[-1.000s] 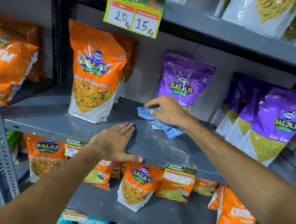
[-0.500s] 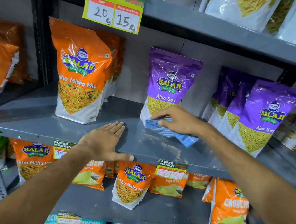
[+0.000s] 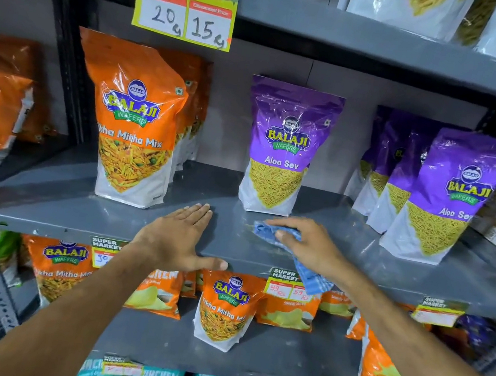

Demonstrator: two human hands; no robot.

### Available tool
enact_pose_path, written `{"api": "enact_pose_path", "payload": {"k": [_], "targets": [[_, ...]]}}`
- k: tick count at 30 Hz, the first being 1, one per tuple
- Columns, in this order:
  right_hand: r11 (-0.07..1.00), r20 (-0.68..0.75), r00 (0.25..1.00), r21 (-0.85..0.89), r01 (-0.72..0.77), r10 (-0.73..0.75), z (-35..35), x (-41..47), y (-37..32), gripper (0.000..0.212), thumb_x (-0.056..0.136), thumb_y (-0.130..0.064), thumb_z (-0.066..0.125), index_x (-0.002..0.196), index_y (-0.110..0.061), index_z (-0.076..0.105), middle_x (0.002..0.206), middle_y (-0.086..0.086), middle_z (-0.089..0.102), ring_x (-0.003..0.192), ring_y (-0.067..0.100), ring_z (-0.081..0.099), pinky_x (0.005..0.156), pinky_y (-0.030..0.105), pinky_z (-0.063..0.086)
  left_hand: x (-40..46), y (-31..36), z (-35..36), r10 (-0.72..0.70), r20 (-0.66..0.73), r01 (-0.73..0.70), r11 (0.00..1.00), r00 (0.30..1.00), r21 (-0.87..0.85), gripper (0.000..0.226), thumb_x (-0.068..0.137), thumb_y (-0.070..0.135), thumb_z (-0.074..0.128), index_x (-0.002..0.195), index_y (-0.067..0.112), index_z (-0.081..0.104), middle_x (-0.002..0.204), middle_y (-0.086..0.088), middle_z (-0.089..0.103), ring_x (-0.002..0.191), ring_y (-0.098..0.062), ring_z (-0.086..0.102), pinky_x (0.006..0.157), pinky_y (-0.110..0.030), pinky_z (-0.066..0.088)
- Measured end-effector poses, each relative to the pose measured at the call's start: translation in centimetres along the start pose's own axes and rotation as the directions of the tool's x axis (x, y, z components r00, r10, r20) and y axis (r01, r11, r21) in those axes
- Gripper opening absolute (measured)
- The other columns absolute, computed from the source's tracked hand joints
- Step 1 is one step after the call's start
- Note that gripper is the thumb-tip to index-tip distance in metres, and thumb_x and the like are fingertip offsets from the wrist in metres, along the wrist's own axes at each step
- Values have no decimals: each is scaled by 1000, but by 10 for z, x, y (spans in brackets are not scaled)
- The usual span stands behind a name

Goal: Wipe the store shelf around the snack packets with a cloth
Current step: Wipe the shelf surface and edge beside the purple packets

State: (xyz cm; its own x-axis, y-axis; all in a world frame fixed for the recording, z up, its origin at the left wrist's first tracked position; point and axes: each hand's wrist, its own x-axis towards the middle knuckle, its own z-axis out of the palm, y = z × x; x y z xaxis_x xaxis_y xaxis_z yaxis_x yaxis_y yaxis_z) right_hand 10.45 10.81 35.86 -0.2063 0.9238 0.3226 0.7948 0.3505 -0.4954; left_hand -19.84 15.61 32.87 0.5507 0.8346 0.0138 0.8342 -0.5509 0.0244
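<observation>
So, orange packet point(image 3: 134, 128): stands upright at the left of the shelf point(image 3: 58, 204), near the front; we would wipe up to its base, not under it.
left hand point(image 3: 177, 235): flat on the shelf front, fingers straight and pressed together, thumb spread along the front lip; it holds nothing and, we judge, serves as a brace.
open strip: bare shelf between the orange packet and the purple packet point(image 3: 283, 151); we judge this the widest free room for strokes, reaching back to the rear wall.
purple packet: upright, just behind the cloth and apart from it; a light pouch, likely to tip if nudged, so strokes should run sideways along its base.
cloth point(image 3: 266, 230): blue, bunched on the shelf under the right hand, its tail hanging over the front edge across a price tag point(image 3: 285, 287).
right hand point(image 3: 305, 242): palm and straight fingers press the cloth down, fingers loosely together; no pinch seen.
front edge: sweeping outward would drop dust on the lower packets point(image 3: 224, 308); better to gather it in the cloth.
right packets point(image 3: 453, 199): row of purple pouches, the front one near the edge; the gap is narrower there, so shorter strokes.
</observation>
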Motion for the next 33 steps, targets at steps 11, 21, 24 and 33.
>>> {"api": "enact_pose_path", "payload": {"k": [11,21,24,33], "targets": [[965,227,959,-159,210,-171,20,29,-13,35,97,-9,60,124,-28,70,131,-9,68,124,12,56,110,34,42,-1,-1,0,10,-6,-10,1000,1000,9,141,66,110,18,168,15,-4,177,-1,-5,163,-16,-2,133,-38,7],[920,35,957,-286,-267,288,-40,-12,85,41,105,-42,44,146,-45,44,159,-6,38,147,19,28,119,43,24,2,-2,2,4,7,-4,1000,1000,8,140,65,110,15,167,16,-5,177,-1,-7,164,-18,-3,134,-39,7],[951,76,971,-235,-202,225,-19,-5,61,42,107,-38,38,149,-43,40,160,-10,36,149,11,26,120,38,24,0,-2,1,5,1,-5,1000,1000,6,143,63,111,14,167,15,-4,177,-1,-6,163,-17,-3,134,-40,8],[982,224,970,-142,128,-94,22,-32,-41,41,106,-23,47,140,-44,53,154,-12,46,144,6,37,109,24,31,-2,1,-1,2,8,-2,1000,1000,6,149,58,113,10,168,14,-5,177,-2,-7,163,-15,-3,133,-34,4]]}}
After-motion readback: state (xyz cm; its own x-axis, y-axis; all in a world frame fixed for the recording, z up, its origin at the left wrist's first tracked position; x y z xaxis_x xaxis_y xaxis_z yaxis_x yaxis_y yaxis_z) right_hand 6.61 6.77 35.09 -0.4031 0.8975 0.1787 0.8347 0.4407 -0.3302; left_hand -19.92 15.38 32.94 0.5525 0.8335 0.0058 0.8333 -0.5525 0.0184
